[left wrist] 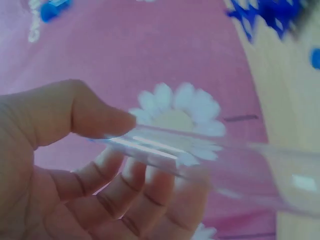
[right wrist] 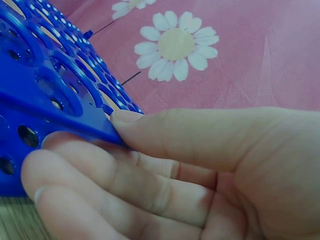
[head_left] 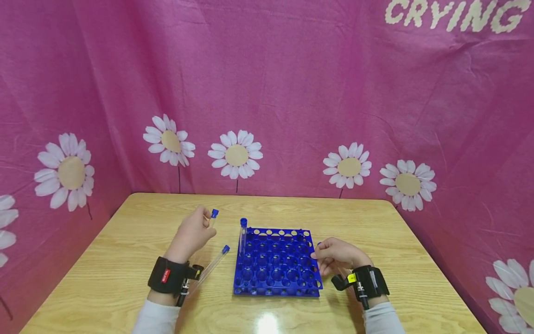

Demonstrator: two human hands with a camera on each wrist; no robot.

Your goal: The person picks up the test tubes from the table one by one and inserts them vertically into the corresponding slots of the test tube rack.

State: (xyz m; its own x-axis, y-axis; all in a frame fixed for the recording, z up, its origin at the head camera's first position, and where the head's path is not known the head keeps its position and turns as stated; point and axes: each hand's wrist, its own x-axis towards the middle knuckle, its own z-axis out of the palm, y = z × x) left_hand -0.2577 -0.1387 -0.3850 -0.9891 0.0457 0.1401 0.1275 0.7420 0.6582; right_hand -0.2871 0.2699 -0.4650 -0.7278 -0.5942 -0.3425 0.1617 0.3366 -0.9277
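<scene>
My left hand (head_left: 193, 232) holds a clear test tube with a blue cap (head_left: 214, 213) above the table, left of the rack. In the left wrist view the tube (left wrist: 240, 167) lies between thumb and fingers. My right hand (head_left: 340, 255) grips the right side of the blue test tube rack (head_left: 277, 291); in the right wrist view the thumb presses on the rack's edge (right wrist: 90, 117) with fingers beneath. One capped tube (head_left: 243, 236) stands upright in the rack's back left corner. Another capped tube (head_left: 213, 265) lies slanted on the table beside my left wrist.
The wooden table (head_left: 283, 211) carries the rack near its middle. A pink curtain (head_left: 292, 93) with daisies hangs behind and at both sides. A small blue bit (head_left: 319, 243) shows behind the right hand; what it belongs to is hidden.
</scene>
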